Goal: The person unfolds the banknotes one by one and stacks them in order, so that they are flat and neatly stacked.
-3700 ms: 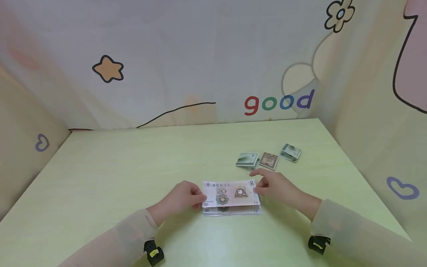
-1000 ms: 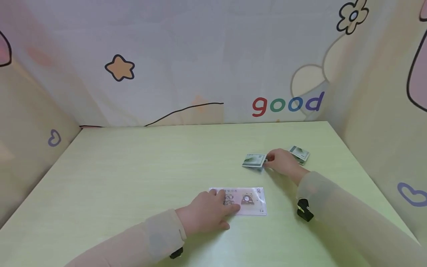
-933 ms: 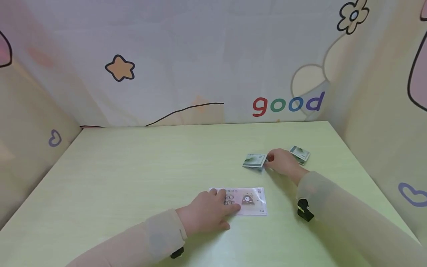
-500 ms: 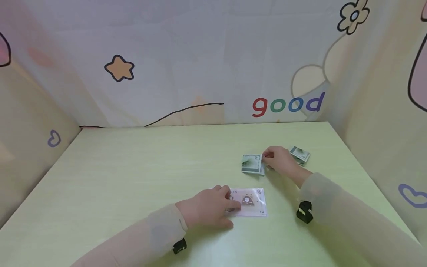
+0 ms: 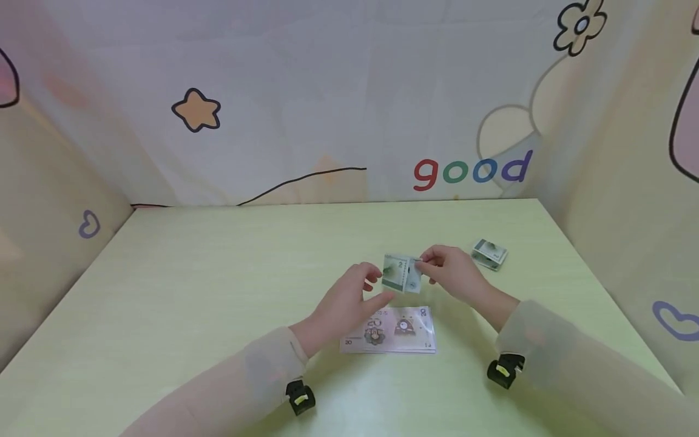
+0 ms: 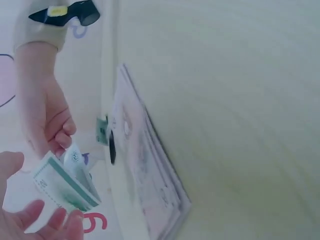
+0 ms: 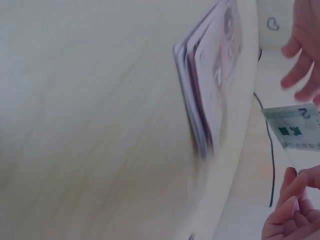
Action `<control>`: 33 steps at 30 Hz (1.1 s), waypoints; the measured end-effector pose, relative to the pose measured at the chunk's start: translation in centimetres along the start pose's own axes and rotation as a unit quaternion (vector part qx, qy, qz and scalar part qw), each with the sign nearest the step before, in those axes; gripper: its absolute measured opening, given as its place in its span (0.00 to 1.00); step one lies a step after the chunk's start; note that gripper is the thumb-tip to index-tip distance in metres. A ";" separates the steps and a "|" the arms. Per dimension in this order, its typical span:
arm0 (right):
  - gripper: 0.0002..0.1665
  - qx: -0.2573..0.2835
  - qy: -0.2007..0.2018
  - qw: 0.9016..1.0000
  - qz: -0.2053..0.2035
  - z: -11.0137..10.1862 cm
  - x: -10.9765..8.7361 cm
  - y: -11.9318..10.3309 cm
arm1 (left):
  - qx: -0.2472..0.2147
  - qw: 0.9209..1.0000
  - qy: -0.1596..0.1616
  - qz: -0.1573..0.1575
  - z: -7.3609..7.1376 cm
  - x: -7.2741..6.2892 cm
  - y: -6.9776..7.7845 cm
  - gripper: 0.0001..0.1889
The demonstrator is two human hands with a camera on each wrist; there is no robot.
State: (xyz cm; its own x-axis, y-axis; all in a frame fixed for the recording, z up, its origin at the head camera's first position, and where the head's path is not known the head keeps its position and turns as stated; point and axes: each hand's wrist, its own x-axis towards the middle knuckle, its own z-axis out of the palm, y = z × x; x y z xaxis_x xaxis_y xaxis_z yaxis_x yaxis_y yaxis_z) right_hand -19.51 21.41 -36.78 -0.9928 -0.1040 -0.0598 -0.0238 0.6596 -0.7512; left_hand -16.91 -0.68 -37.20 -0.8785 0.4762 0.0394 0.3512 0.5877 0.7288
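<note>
In the head view, my right hand (image 5: 455, 273) pinches one edge of a folded green play banknote (image 5: 395, 272) marked 2, between thumb and fingertips. My left hand (image 5: 344, 306) is beside the note's left side, thumb and fingers spread apart. In the left wrist view, the green note (image 6: 65, 185) stands half unfolded in front of the left hand's fingers (image 6: 50, 222). Below both hands a stack of pink play banknotes (image 5: 404, 340) marked 20 lies flat on the table. Its layered edges (image 7: 192, 100) show in the right wrist view.
Another folded green banknote (image 5: 489, 254) lies farther back to the right on the pale green table (image 5: 246, 273). A printed cloth wall (image 5: 306, 109) with the word "good" rises behind the table, and similar walls flank both sides.
My left hand went from holding the top pink note to resting on the stack, then lifted toward the green note. My right hand picked up that note and brought it left.
</note>
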 end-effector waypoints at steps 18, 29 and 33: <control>0.09 0.097 -0.073 0.990 -0.069 1.6 -2.4 -1.9 | -0.107 0.994 0.005 -0.012 0.3 0.2 0.3 0.18; 0.11 0.093 -0.071 0.992 -0.043 1.0 -2.5 -1.3 | -0.134 0.990 0.041 -0.011 -0.5 0.0 -0.7 0.09; 0.12 0.068 -0.064 0.995 -0.020 0.5 -2.4 -0.5 | -0.170 0.983 0.048 -0.057 -1.1 -0.3 -2.0 0.09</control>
State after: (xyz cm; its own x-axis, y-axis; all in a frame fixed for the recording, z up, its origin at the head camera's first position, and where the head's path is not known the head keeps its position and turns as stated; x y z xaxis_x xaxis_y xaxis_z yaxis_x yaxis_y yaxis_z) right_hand -17.05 20.97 -36.53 -0.9679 -0.2287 -0.1044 -0.0390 0.5470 -0.8362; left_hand -17.70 -2.67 -37.89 -0.9382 0.3461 -0.0023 0.1352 0.3728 0.9180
